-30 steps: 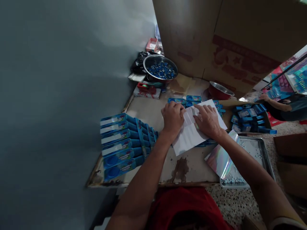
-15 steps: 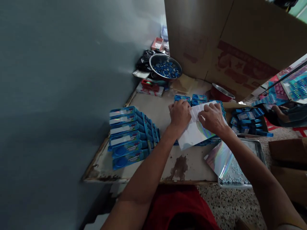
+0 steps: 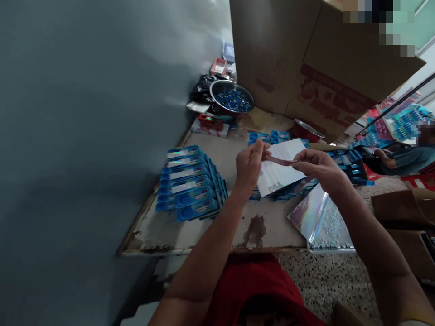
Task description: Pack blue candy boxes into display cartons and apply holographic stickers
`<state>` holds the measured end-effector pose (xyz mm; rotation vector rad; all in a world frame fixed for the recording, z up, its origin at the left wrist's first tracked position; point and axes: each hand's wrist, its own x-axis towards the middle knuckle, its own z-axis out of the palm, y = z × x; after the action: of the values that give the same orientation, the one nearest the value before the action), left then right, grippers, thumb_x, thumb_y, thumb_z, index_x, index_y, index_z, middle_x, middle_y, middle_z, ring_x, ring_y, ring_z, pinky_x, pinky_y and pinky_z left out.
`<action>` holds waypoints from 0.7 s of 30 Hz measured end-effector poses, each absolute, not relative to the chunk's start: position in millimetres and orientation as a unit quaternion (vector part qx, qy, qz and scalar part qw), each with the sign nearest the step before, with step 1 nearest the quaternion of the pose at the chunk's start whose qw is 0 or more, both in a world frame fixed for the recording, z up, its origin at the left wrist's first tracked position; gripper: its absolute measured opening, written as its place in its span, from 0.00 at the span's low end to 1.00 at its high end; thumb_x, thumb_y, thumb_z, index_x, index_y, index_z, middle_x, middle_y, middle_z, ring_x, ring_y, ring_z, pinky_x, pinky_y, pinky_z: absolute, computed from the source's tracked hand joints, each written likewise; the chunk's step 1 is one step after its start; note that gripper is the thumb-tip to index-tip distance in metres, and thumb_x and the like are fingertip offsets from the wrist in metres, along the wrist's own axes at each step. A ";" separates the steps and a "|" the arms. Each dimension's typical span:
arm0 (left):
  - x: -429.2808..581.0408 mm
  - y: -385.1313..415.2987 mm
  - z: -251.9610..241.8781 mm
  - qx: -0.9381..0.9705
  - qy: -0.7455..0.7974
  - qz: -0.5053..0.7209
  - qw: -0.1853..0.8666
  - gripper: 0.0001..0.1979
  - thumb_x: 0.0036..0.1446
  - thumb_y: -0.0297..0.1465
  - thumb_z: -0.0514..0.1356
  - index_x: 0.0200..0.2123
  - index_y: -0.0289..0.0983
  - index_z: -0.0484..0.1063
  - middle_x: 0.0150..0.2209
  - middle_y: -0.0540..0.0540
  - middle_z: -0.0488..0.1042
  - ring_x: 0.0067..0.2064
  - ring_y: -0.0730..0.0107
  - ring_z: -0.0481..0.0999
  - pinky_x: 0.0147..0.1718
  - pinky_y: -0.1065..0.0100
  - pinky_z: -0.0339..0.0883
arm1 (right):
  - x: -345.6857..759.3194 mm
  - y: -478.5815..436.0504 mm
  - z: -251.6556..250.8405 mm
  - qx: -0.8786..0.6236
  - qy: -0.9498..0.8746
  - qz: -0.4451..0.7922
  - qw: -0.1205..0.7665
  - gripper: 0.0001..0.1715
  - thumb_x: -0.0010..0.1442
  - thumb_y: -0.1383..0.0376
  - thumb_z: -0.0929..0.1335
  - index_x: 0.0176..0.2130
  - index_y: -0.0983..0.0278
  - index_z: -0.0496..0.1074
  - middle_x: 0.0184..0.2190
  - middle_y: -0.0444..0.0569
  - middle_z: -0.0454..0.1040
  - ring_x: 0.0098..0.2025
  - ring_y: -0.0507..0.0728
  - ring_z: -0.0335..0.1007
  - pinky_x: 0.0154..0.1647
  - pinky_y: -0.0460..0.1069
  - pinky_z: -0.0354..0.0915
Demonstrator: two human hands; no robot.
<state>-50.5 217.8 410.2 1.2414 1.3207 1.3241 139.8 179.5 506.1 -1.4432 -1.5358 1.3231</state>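
Observation:
My left hand point(image 3: 249, 163) and my right hand point(image 3: 319, 168) are raised above the low table point(image 3: 204, 226). Between their pinched fingers stretches a thin reddish strip point(image 3: 282, 161). Just behind and under the strip lies a white sheet point(image 3: 278, 174), resting on rows of blue packets point(image 3: 288, 190). A fanned stack of blue carded packets point(image 3: 190, 181) lies to the left of my left hand.
A steel bowl of blue caps point(image 3: 231, 97) and a red tape dispenser point(image 3: 210, 122) stand at the back. Behind them rises a big cardboard box point(image 3: 306, 63). A red bowl point(image 3: 307, 129), holographic sheets point(image 3: 309, 215) on a metal tray point(image 3: 335, 235), and another person's arm point(image 3: 387, 158) lie to the right.
Both hands have lifted off the white sheet and moved apart, drawing a thin reddish strip between them. The view has shifted a little.

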 end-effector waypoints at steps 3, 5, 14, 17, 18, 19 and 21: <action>-69.0 183.4 412.0 0.397 0.433 0.517 0.623 0.42 0.63 0.68 0.49 0.41 0.35 0.79 0.35 0.39 0.83 0.36 0.61 0.83 0.39 0.61 0.79 | 126.1 170.0 509.1 -0.545 -0.577 0.515 0.322 0.20 0.51 0.51 0.80 0.31 0.62 0.77 0.21 0.38 0.65 0.23 0.48 0.53 0.23 0.46 0.52; -80.8 162.7 412.4 0.357 0.399 0.519 0.667 0.39 0.51 0.68 0.64 0.40 0.35 0.79 0.35 0.41 0.83 0.34 0.64 0.82 0.38 0.62 0.79 | 117.2 162.6 509.8 -0.549 -0.573 0.521 0.316 0.21 0.50 0.51 0.81 0.30 0.62 0.77 0.21 0.38 0.66 0.23 0.47 0.53 0.22 0.46 0.52; -157.0 64.8 402.1 0.271 0.517 0.557 0.591 0.20 0.47 0.46 0.76 0.28 0.36 0.79 0.27 0.46 0.81 0.25 0.72 0.75 0.29 0.70 0.74 | 38.8 120.0 443.0 -0.581 -0.534 0.546 0.281 0.26 0.46 0.45 0.82 0.28 0.63 0.78 0.22 0.43 0.73 0.21 0.48 0.62 0.18 0.45 0.62; -193.9 46.4 391.2 0.263 0.572 0.557 0.541 0.16 0.48 0.43 0.75 0.25 0.37 0.79 0.24 0.47 0.78 0.24 0.74 0.72 0.26 0.72 0.69 | -6.0 112.9 419.3 -0.569 -0.561 0.538 0.268 0.27 0.50 0.43 0.80 0.28 0.63 0.77 0.22 0.44 0.73 0.22 0.51 0.68 0.18 0.46 0.65; -205.8 45.4 387.7 0.266 0.586 0.559 0.524 0.15 0.48 0.42 0.74 0.25 0.37 0.79 0.23 0.48 0.77 0.23 0.75 0.71 0.25 0.72 0.66 | -19.9 113.8 415.2 -0.570 -0.574 0.527 0.261 0.27 0.52 0.43 0.79 0.29 0.62 0.77 0.22 0.43 0.73 0.22 0.52 0.69 0.19 0.46 0.65; -217.1 47.0 384.4 0.271 0.595 0.560 0.509 0.14 0.48 0.41 0.74 0.24 0.37 0.78 0.22 0.49 0.76 0.22 0.75 0.69 0.24 0.72 0.64 | -32.7 116.3 412.6 -0.573 -0.589 0.511 0.254 0.26 0.54 0.43 0.78 0.29 0.62 0.77 0.21 0.43 0.72 0.22 0.53 0.70 0.19 0.46 0.65; -236.6 56.8 377.7 0.277 0.606 0.562 0.489 0.14 0.47 0.40 0.73 0.22 0.38 0.78 0.20 0.50 0.74 0.22 0.76 0.67 0.22 0.72 0.61 | -53.3 125.5 409.8 -0.581 -0.622 0.467 0.240 0.22 0.58 0.47 0.77 0.29 0.62 0.77 0.21 0.42 0.71 0.22 0.53 0.72 0.21 0.46 0.65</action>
<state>-236.6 56.8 377.7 0.6738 1.4733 1.3657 -53.3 125.5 409.8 -1.5916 -1.7019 1.2780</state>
